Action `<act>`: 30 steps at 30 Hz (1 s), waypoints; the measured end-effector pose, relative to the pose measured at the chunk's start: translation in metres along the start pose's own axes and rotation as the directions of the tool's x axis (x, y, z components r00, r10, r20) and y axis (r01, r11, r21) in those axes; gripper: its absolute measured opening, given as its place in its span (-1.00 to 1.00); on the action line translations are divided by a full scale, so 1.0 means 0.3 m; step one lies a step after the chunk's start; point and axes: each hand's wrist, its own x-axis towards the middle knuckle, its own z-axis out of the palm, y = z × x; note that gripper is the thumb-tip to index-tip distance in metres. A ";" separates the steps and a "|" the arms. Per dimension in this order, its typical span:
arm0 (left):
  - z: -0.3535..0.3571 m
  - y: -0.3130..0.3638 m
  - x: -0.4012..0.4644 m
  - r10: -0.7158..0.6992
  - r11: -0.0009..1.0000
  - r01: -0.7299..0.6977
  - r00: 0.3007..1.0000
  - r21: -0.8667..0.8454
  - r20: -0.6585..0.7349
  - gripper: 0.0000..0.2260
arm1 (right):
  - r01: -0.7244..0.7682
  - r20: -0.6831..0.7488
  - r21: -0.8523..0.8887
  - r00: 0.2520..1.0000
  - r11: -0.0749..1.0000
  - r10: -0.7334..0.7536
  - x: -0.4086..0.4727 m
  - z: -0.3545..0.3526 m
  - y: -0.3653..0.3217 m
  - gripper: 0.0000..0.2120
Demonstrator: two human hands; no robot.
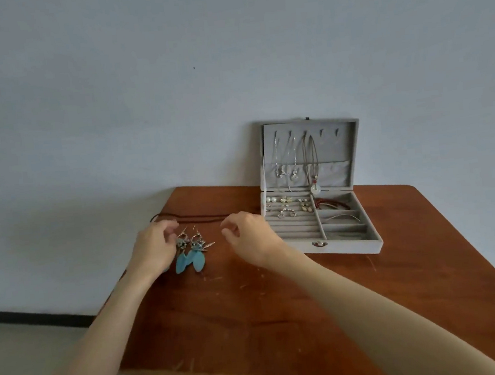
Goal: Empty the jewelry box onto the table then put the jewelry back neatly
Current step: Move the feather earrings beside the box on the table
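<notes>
Between both hands' fingers [169, 225]: feather earrings [190, 250]

Open grey jewelry box [321, 242], partly filled

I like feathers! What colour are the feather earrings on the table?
The feather earrings are turquoise blue, seen in the head view.

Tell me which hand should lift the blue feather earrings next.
Left, probably. The left hand already rests beside the feather earrings, fingertips at their hooks. The right hand hovers apart from them, nearer the jewelry box.
</notes>
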 end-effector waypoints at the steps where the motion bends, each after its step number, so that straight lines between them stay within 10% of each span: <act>1: 0.000 -0.013 0.005 -0.026 1.000 0.026 1.000 0.000 0.010 -0.75 | -0.034 0.027 0.028 0.999 0.999 0.033 0.025 0.022 -0.014 -0.72; 23: 0.013 0.000 0.100 -0.082 0.978 0.029 0.965 0.209 0.251 -0.86 | -0.162 -0.059 0.218 0.982 0.962 0.179 0.210 0.154 -0.006 -0.85; 30: -0.053 0.155 -0.010 0.034 0.883 0.047 0.986 -0.468 0.164 -0.92 | -0.088 -0.178 0.465 0.965 0.881 0.191 0.031 -0.058 0.042 -0.92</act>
